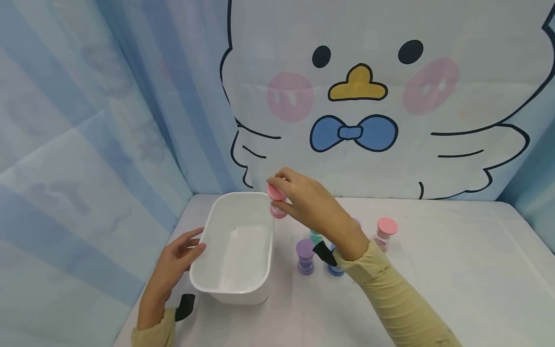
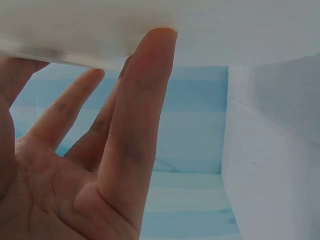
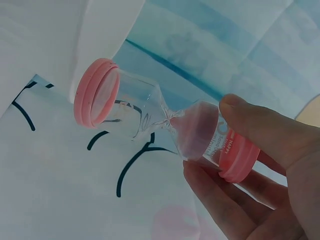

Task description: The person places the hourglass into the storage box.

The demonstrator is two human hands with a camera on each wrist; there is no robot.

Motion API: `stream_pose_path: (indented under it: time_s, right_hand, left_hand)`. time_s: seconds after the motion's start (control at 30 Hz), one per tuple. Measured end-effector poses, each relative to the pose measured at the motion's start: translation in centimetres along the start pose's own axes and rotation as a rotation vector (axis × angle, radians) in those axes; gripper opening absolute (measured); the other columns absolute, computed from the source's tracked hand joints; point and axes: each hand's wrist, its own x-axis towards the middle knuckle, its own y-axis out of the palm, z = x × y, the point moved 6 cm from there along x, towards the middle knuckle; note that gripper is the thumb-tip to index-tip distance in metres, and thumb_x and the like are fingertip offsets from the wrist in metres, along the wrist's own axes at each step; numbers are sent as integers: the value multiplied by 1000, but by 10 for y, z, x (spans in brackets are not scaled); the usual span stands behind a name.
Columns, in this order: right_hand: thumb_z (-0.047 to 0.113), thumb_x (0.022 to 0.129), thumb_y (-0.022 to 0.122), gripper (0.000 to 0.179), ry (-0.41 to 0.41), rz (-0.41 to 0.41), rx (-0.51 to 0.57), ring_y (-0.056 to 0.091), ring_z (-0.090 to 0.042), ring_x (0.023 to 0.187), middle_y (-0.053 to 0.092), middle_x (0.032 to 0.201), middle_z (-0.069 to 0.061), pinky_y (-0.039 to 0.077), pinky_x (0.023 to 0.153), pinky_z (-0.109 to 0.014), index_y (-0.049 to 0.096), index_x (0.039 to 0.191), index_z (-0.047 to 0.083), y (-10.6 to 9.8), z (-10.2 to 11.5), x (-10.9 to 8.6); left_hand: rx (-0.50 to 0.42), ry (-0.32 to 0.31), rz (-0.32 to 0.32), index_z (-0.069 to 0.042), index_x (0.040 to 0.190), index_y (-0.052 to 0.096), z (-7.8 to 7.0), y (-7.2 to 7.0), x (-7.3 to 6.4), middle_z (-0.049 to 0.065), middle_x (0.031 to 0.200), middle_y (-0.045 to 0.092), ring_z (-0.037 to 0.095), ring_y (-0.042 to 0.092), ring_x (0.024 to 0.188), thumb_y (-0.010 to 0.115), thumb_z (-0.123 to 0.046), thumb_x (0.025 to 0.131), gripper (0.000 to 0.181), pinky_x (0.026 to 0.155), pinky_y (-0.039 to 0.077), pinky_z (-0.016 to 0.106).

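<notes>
My right hand [image 1: 310, 200] pinches a pink-capped hourglass [image 1: 276, 193] between thumb and fingers, at the far right corner of a white plastic bin [image 1: 266, 284]. The right wrist view shows that hourglass [image 3: 142, 107] from close by, with clear glass bulbs, a narrow waist and pink sand in the bulb nearest the fingers. At the bin's left side, my left hand [image 1: 175, 258] touches its wall and rim with extended fingers. In the left wrist view, those fingertips [image 2: 162, 37] press against the white wall. Inside, the bin shows only its bare floor.
Right of the bin stand a purple hourglass [image 1: 305, 253], a blue one [image 1: 336, 270] and a green one [image 1: 315, 237], the last two partly behind my right wrist. Another pink hourglass [image 1: 387, 226] stands farther right. A printed curtain [image 1: 360, 168] borders the white table's back edge.
</notes>
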Motion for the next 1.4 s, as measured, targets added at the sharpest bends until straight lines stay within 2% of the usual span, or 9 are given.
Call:
stream_pose_path:
  time_s: [0.57, 1.03, 1.4]
  right_hand:
    - [15, 86, 79, 39, -27, 28, 28, 63, -17, 96, 62, 113, -5, 56, 85, -29, 66, 122, 8, 16, 6, 24]
    - [18, 89, 76, 33, -52, 69, -4, 61, -17, 88, 61, 108, -4, 53, 80, -28, 67, 118, 9, 29, 15, 42]
    - [20, 89, 76, 28, -60, 110, 10, 61, -17, 82, 59, 102, -4, 52, 75, -27, 68, 114, 10, 45, 21, 52]
  left_hand:
    - [6, -27, -2, -19, 145, 50, 1, 0, 0, 19, 132, 59, 9, 67, 95, 66, -39, 95, 57, 73, 59, 31]
    - [8, -18, 2, -18, 146, 50, 1, 1, 0, 19, 132, 59, 9, 67, 96, 66, -38, 96, 56, 74, 59, 31]
    - [-10, -9, 9, -17, 146, 49, 0, 0, 0, 20, 132, 59, 9, 68, 95, 65, -36, 96, 55, 74, 59, 32]
